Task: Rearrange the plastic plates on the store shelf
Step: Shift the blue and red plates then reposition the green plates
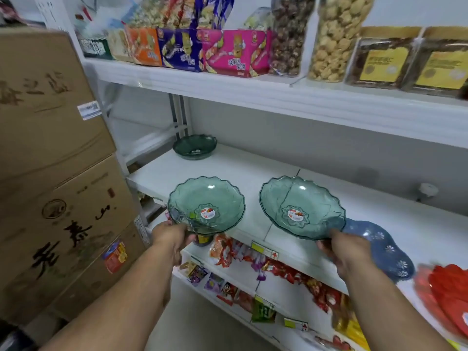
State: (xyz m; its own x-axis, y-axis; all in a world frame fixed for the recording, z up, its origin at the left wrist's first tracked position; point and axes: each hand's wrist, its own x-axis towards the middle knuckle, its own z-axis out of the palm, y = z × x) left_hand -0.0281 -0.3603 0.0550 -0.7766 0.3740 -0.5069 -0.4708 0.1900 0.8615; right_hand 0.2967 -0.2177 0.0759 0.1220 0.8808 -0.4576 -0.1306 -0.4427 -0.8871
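My left hand [170, 236] grips the near rim of a clear green scalloped plastic plate [206, 205] with a round sticker in its middle. My right hand [345, 252] holds a second green plate [301, 206] of the same kind by its near rim. Both plates hover at the front edge of the white middle shelf [253, 171]. A third, darker green plate [195, 146] rests at the shelf's back left corner. A blue plate with white flower marks [379, 247] lies on the shelf just right of my right hand.
Stacked cardboard boxes [55, 173] stand close on the left. The shelf above [278, 97] carries snack boxes and jars. Below, a lower shelf [278, 287] holds candy packets. Red plates [448, 297] lie at the far right. A small white knob [427, 191] sits near the back wall.
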